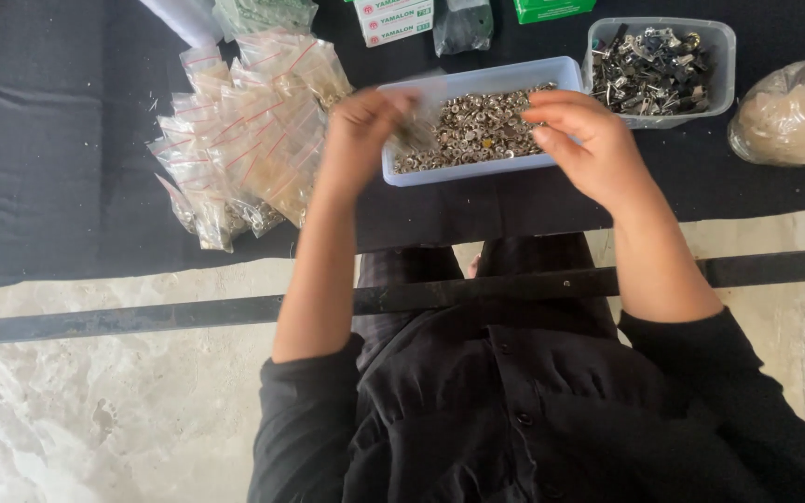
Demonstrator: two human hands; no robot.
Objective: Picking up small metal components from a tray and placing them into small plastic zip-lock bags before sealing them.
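Left hand [362, 126] is closed around a small clear plastic bag [418, 116], pinching it at the near left corner of a pale blue tub [477, 175]; the bag is blurred, and what it holds cannot be made out. Right hand [581, 140] hovers over the right part of the same tub with its fingers curled and bent downward, and it grips nothing that can be seen. That tub sits on a black cloth [39, 140] and is filled with small silvery metal pieces [482, 126]. Just to the left of it lies a heap of small clear zip bags [244, 130], already holding bits of metal. To the right stands a second clear tub [721, 56] with larger dark metal parts in it, and beyond that a big clear bag [789, 116] of pale stuff. White boxes [391, 19] and a green box [552, 9] lie at the far edge of the cloth
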